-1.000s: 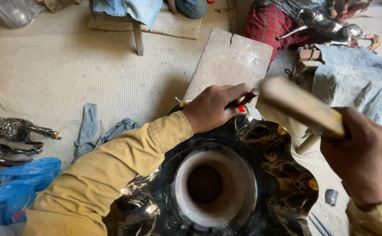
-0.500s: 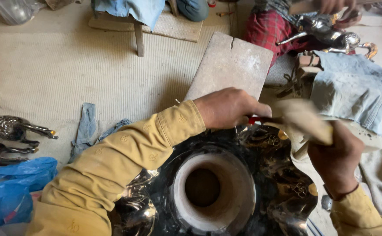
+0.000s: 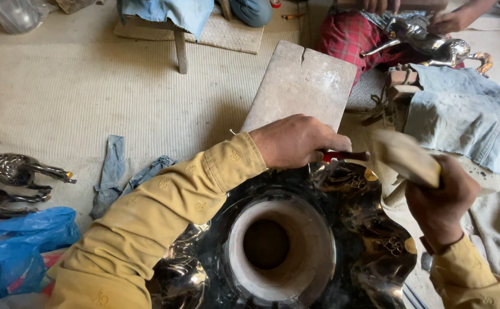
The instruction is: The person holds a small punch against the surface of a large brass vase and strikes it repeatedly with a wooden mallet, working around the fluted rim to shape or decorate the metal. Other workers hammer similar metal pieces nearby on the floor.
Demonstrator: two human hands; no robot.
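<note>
At the far left edge lie dark metal animal figures (image 3: 9,171), with a crumpled blue plastic bag (image 3: 21,246) nearer the camera and a strip of blue-grey cloth (image 3: 115,171) on the woven mat (image 3: 89,97) just to their right. The left arm, in a mustard-yellow sleeve (image 3: 147,229), runs diagonally up to the left hand (image 3: 295,140), whose fingers are curled shut around a slim red-handled tool (image 3: 344,155) — only the red stub and its dark tip stick out past the knuckles, pointing right and resting against the far rim of the shiny metal piece (image 3: 347,229). That piece, a mirror-bright wavy form with embossed work, sits low in the middle of the view around a pale round opening (image 3: 278,246) (its inside looks dull and chalky). Just beyond the left hand lies a flat, cracked stone slab (image 3: 301,83). To the right, the right hand (image 3: 441,203) is closed tight on the handle of a pale wooden mallet (image 3: 404,157), whose head lies just beside the tool's tip, above the right rim of the metal. Farther right, folded denim cloth (image 3: 461,114) lies on the floor, and at the far top right another person's hands hold a silvery bird-shaped figure (image 3: 433,40) — over a lap in red plaid.
</note>
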